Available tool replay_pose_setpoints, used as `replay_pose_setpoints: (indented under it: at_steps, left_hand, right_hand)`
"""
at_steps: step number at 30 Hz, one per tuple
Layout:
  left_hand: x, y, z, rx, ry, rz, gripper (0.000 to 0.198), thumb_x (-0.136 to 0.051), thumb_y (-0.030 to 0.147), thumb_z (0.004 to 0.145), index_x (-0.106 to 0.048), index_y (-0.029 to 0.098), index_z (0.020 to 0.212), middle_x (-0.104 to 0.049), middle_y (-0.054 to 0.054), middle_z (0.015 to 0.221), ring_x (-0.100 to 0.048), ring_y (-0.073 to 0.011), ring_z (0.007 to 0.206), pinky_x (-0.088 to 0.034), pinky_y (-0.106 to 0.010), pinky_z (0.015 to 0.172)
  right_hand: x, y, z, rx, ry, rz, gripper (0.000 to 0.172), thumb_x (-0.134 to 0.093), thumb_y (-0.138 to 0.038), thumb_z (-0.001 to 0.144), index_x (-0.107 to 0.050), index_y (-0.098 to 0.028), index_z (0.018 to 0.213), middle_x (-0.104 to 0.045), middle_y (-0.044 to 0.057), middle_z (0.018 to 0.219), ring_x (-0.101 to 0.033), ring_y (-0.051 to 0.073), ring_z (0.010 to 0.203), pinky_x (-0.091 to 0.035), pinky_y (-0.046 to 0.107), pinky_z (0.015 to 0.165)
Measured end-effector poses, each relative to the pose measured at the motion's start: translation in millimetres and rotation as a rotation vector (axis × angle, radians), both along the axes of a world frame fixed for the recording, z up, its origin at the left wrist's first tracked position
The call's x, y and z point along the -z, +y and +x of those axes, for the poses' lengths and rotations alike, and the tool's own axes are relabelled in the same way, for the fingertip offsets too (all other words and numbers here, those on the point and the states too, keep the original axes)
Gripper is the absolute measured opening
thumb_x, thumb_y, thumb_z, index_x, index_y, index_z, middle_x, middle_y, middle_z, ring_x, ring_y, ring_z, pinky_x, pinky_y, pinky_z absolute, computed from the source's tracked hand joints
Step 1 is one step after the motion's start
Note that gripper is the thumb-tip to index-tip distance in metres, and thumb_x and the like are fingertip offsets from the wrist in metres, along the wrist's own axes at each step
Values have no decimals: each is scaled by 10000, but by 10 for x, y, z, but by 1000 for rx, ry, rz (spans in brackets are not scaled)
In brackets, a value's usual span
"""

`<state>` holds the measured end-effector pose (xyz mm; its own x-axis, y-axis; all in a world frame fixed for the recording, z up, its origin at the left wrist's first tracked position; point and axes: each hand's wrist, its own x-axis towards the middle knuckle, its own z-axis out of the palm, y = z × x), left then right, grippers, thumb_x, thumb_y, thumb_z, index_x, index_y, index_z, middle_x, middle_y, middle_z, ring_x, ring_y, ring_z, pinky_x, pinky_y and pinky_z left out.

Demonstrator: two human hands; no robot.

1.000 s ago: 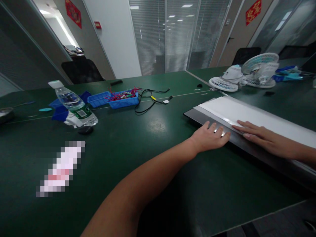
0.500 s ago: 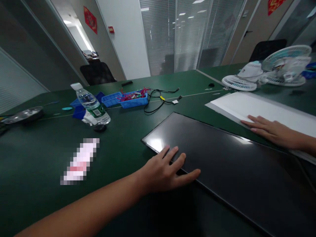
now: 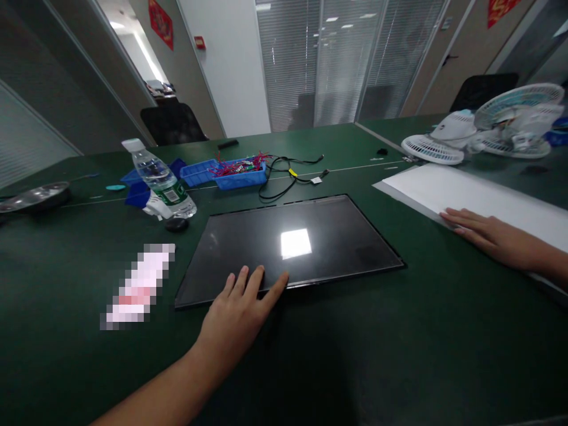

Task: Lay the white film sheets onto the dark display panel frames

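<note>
Screen (image 3: 273, 245) lies on our desk (image 3: 399, 355); our left hand (image 3: 237, 313), grip open, touches its near edge, right hand (image 3: 494, 234) rests open on white sheet (image 3: 488, 192). Pressing hard, we might crack the screen.

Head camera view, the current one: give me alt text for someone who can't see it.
A person's left hand spreads its fingers on the near edge of a dark flat panel on a green table, while the right hand rests on white sheeting. Behind are a water bottle, a blue tray of red wires and white fan parts.
</note>
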<state>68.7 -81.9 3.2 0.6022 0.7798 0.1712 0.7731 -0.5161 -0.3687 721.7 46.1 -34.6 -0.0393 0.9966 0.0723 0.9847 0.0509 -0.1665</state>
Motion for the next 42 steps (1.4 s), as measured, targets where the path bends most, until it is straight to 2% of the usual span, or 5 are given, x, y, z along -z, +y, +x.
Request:
replay_pose_setpoints:
  at_steps: [3, 15, 31, 38, 42]
  left_hand:
    - [-82, 243, 41, -85, 45, -83, 807, -553, -8, 996, -491, 430, 1671, -700, -132, 1521, -699, -401, 1377, -652, -569, 1059]
    - [-221, 1110, 375, -155, -9, -198, 703, -465, 61, 1093, -437, 420, 1698, -647, -149, 1544, -640, -366, 1451, -568, -569, 1156]
    - [-143, -28, 189, 229, 99, 44, 540, -577, 22, 987, -715, 200, 1478, -780, -189, 1370, -826, -369, 1117, -734, -415, 781]
    - [-105, -118, -3, 301, -17, 83, 504, -588, 29, 970, -742, 200, 1418, -791, -136, 1374, -815, -337, 1147, -723, -397, 772]
    - [-130, 16, -40, 276, -145, -52, 315, -673, 266, 1044, -770, 212, 1339, -811, -123, 1313, -802, -311, 1061, -704, -430, 774]
  right_hand:
    - [78, 13, 126, -144, -33, -21, 704, -317, -606, 1083, -493, -329, 1705, -373, 70, 1797, -311, 310, 1669, -245, 635, 1336]
    - [44, -5, 67, -86, -5, 25, 729, -331, -648, 1060, -575, -292, 1647, -455, 96, 1751, -423, 340, 1615, -345, 605, 1317]
    - [114, -70, 222, 64, -185, 62, 822, -381, -786, 1009, -614, -304, 1632, -695, 144, 1513, -707, 430, 1251, -585, 588, 1025]
    - [129, -30, 237, 91, -230, 51, 851, -322, -748, 1014, -597, -233, 1634, -697, 183, 1496, -720, 427, 1214, -586, 578, 1009]
    - [121, 22, 215, 62, -213, 48, 848, -310, -760, 1004, -671, -221, 1550, -674, 144, 1541, -702, 403, 1266, -571, 561, 1070]
